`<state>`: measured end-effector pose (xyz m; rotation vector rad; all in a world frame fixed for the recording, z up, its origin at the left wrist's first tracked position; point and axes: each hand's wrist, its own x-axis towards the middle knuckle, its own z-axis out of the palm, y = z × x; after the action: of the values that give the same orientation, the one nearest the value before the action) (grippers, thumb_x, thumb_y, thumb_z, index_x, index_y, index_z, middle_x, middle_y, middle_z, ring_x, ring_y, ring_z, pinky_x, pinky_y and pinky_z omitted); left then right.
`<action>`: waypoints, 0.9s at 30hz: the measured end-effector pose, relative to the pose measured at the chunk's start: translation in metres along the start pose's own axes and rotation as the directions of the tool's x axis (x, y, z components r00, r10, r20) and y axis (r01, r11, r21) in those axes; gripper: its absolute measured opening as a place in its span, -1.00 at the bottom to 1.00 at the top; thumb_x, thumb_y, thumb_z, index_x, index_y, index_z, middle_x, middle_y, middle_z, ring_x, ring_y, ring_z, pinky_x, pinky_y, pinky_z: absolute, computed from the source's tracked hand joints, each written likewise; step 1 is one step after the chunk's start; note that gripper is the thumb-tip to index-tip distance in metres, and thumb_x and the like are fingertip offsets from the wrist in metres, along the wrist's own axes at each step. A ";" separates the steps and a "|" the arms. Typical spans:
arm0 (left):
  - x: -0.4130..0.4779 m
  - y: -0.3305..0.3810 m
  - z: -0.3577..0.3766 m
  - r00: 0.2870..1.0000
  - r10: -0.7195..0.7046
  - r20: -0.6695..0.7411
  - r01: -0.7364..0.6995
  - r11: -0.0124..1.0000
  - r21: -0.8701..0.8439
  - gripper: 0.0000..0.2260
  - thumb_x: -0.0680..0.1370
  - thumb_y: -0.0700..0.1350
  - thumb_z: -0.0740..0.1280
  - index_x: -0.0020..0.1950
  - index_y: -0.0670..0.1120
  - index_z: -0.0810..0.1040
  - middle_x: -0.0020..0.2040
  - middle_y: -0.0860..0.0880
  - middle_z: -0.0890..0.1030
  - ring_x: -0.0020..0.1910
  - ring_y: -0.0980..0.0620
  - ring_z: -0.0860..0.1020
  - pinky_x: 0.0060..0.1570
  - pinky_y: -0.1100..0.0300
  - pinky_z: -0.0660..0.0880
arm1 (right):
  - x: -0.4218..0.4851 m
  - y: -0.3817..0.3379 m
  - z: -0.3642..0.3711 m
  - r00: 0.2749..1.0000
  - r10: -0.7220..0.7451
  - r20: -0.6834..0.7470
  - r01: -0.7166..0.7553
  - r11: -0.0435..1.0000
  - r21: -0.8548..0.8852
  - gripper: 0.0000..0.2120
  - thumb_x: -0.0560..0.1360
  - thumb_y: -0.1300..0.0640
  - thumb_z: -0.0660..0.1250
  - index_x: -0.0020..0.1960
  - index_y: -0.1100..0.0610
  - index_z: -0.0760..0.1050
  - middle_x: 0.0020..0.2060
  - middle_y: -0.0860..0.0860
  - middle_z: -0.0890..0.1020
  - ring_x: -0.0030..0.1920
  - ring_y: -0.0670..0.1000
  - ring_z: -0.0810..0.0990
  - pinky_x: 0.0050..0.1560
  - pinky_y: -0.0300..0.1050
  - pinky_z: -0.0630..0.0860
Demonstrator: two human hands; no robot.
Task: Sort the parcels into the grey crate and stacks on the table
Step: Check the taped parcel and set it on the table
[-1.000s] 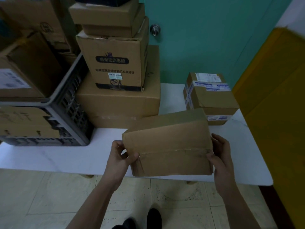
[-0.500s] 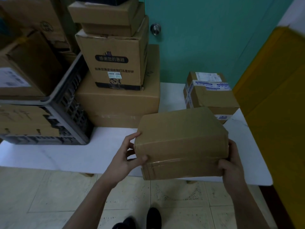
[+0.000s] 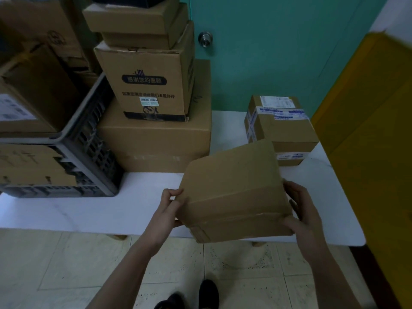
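I've got a plain cardboard parcel (image 3: pixel 236 192) tilted in the lower middle of the frame, over the white table's (image 3: pixel 89 210) near edge. My left hand (image 3: pixel 166 210) pinches its left corner, my right hand (image 3: pixel 301 214) wraps the right end. Grey crate (image 3: pixel 89 139) sits at left.

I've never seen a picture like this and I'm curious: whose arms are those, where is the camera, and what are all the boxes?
There is no machine here. A person wears a camera on their head, so you see down their own arms. Their left hand and right hand grip a plain brown box, tilted over the near edge of the white table. On the table sit a grey crate full of boxes, a tall stack of boxes, and a small labelled parcel.
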<state>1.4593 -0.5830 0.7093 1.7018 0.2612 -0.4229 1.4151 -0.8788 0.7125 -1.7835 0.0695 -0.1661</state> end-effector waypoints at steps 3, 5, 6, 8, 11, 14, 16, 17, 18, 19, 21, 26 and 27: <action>0.000 0.000 0.004 0.999 -0.026 -0.038 0.028 0.999 0.041 -0.69 0.64 0.16 0.19 0.29 0.02 0.35 0.28 -0.03 0.44 0.13 0.08 0.52 0.01 0.09 0.55 | 0.003 -0.007 0.002 0.999 -0.044 0.028 0.046 0.996 -0.079 -0.29 0.28 -0.05 0.27 0.44 -0.01 0.33 0.35 -0.17 0.49 0.34 -0.20 0.43 0.19 -0.49 0.35; -0.001 0.001 0.006 0.998 -0.036 -0.054 0.039 0.997 0.060 -0.67 0.63 0.17 0.21 0.29 0.02 0.33 0.30 -0.06 0.44 0.13 0.07 0.52 0.08 0.03 0.56 | 0.004 -0.007 0.002 0.998 -0.051 0.030 0.054 0.992 -0.111 -0.27 0.29 -0.08 0.27 0.46 0.02 0.33 0.37 -0.05 0.47 0.37 -0.10 0.43 0.22 -0.46 0.34; -0.002 0.001 0.007 0.998 -0.045 -0.053 0.048 0.997 0.063 -0.67 0.63 0.17 0.21 0.29 0.02 0.33 0.31 -0.08 0.44 0.13 0.05 0.52 0.11 0.00 0.56 | 0.005 -0.007 0.002 0.998 -0.055 0.031 0.058 0.991 -0.122 -0.26 0.29 -0.08 0.28 0.46 0.02 0.33 0.38 -0.03 0.47 0.38 -0.07 0.43 0.23 -0.43 0.34; -0.002 0.000 0.007 0.996 -0.068 -0.051 0.071 0.995 0.070 -0.69 0.63 0.17 0.21 0.28 0.03 0.35 0.33 -0.09 0.44 0.16 0.01 0.52 0.15 -0.05 0.55 | 0.005 -0.007 0.002 0.998 -0.048 0.034 0.052 0.989 -0.141 -0.27 0.29 -0.09 0.30 0.46 -0.03 0.33 0.38 -0.03 0.47 0.38 -0.04 0.43 0.27 -0.31 0.35; -0.001 0.003 0.004 0.995 -0.042 -0.095 0.060 0.980 0.190 -0.77 0.66 0.10 0.21 0.26 0.05 0.43 0.41 -0.02 0.37 0.29 -0.02 0.45 0.21 0.03 0.43 | 0.002 -0.012 0.006 0.997 -0.061 0.054 0.071 0.978 -0.197 -0.29 0.30 -0.11 0.32 0.46 -0.17 0.33 0.39 -0.06 0.45 0.38 -0.03 0.43 0.34 -0.07 0.39; -0.005 0.009 0.001 0.989 0.140 -0.044 -0.119 0.939 0.323 -0.69 0.65 -0.26 0.19 0.21 0.14 0.51 0.45 0.07 0.33 0.35 0.26 0.37 0.14 0.44 0.30 | 0.000 -0.026 0.019 0.988 -0.100 0.121 0.132 0.948 -0.289 -0.28 0.30 -0.12 0.33 0.45 -0.33 0.27 0.45 -0.16 0.36 0.45 -0.12 0.31 0.37 -0.11 0.30; -0.005 0.016 0.003 0.982 0.186 -0.005 -0.174 0.929 0.326 -0.60 0.65 -0.28 0.17 0.31 0.17 0.51 0.43 0.11 0.42 0.27 0.41 0.39 0.13 0.56 0.30 | -0.003 -0.032 0.031 0.974 -0.135 0.181 0.193 0.915 -0.355 -0.28 0.31 -0.12 0.34 0.47 -0.31 0.29 0.49 -0.24 0.27 0.50 -0.18 0.20 0.38 -0.17 0.23; -0.007 0.019 0.003 0.983 0.181 -0.001 -0.173 0.939 0.298 -0.68 0.68 -0.10 0.18 0.37 0.20 0.50 0.43 0.15 0.45 0.30 0.35 0.41 0.23 0.49 0.31 | -0.004 -0.033 0.037 0.969 -0.156 0.191 0.219 0.901 -0.376 -0.29 0.32 -0.13 0.35 0.47 -0.27 0.30 0.51 -0.24 0.24 0.52 -0.18 0.17 0.39 -0.19 0.22; -0.007 0.022 0.002 0.986 0.169 0.005 -0.164 0.948 0.273 -0.68 0.65 0.16 0.17 0.40 0.26 0.46 0.44 0.18 0.44 0.36 0.25 0.41 0.36 0.32 0.32 | -0.005 -0.032 0.042 0.967 -0.174 0.185 0.234 0.895 -0.381 -0.32 0.34 -0.15 0.36 0.45 -0.24 0.33 0.53 -0.21 0.20 0.53 -0.18 0.15 0.39 -0.21 0.23; -0.006 0.023 0.000 0.989 0.148 0.010 -0.146 0.960 0.240 -0.51 0.55 0.42 0.11 0.43 0.31 0.41 0.46 0.19 0.43 0.42 0.17 0.39 0.45 0.12 0.31 | -0.007 -0.030 0.047 0.970 -0.182 0.163 0.232 0.899 -0.371 -0.34 0.34 -0.18 0.39 0.43 -0.24 0.35 0.55 -0.18 0.15 0.54 -0.18 0.13 0.40 -0.25 0.24; -0.006 0.024 -0.005 0.993 0.100 0.063 -0.112 0.971 0.214 -0.21 0.33 0.65 -0.01 0.49 0.35 0.32 0.49 0.20 0.39 0.47 0.12 0.35 0.48 -0.11 0.29 | -0.008 -0.029 0.055 0.987 -0.124 0.107 0.150 0.947 -0.285 -0.30 0.29 -0.28 0.43 0.40 -0.30 0.32 0.58 -0.16 0.04 0.53 -0.28 0.05 0.40 -0.32 0.25; -0.009 0.034 -0.004 0.996 0.087 0.036 -0.092 0.981 0.170 -0.28 0.37 0.55 0.14 0.47 0.28 0.36 0.43 0.19 0.35 0.43 0.08 0.38 0.46 -0.10 0.32 | -0.005 -0.041 0.062 0.987 0.148 0.061 -0.141 0.984 -0.105 0.09 0.13 -0.31 0.53 0.51 -0.32 0.01 0.36 -0.48 0.22 0.34 -0.39 0.27 0.41 -0.16 0.32; -0.010 0.037 -0.003 0.994 0.095 0.046 -0.101 0.984 0.144 -0.35 0.44 0.51 0.16 0.47 0.29 0.35 0.43 0.20 0.37 0.43 0.09 0.38 0.45 -0.07 0.33 | -0.004 -0.045 0.062 0.988 0.151 0.042 -0.146 0.984 -0.100 0.11 0.09 -0.27 0.53 0.50 -0.32 0.01 0.27 -0.55 0.20 0.23 -0.49 0.30 0.34 -0.24 0.34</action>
<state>1.4657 -0.5859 0.7469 1.8392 0.1196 -0.4093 1.4181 -0.8082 0.7434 -1.8695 0.1773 -0.0113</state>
